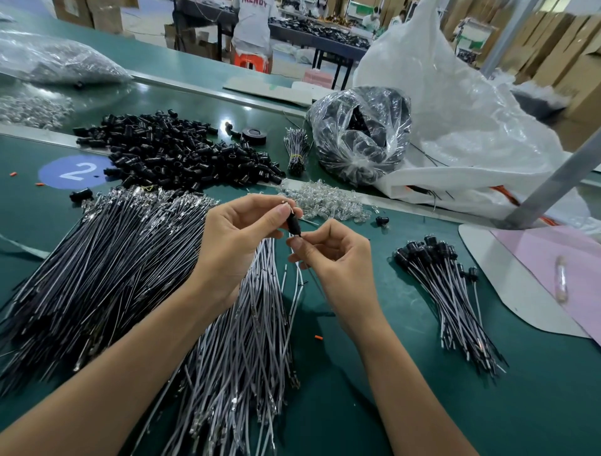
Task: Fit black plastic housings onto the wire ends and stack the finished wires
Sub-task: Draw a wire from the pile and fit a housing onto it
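Housing, mid-frame, pinched by left hand; right hand pinches its wire. Off-axis pushing could bend the terminal.

A white numeral "2" stands in a blue circle on the green worktable, to the left of the worker's place. Across the room, a standing person's white shirt bears red capital letters, cut off by the top edge, of which "RENDY" can be made out. Green-and-white panels at the far right are too blurred to read.
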Available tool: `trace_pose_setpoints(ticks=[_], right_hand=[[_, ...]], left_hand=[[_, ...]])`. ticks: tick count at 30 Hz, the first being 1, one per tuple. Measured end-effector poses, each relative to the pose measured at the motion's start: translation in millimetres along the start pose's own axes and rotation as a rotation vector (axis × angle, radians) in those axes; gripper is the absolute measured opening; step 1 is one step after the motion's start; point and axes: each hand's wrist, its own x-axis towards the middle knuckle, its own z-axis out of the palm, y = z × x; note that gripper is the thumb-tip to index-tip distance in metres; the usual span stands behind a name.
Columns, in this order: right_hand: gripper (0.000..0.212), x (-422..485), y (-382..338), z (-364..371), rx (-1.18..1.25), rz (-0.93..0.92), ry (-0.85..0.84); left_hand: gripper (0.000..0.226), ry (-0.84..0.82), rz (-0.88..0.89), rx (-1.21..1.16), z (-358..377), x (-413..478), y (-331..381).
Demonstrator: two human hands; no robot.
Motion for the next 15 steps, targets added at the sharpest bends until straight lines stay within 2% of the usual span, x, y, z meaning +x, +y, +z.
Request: trace_pose_setpoints(ticks=[8, 15], right_hand=[[0.023, -0.8, -0.8, 0.9, -0.02, -0.015, 0.006], [0.007, -1.9, -2.7, 1.7, 0.043, -0.025, 0.025]], left_hand=[[0.011, 0.018, 0.0, 0.019, 0.8, -0.7, -1.2], [0.006, 0.019, 0.091, 0.105, -0.7, -0.1, 0.9]])
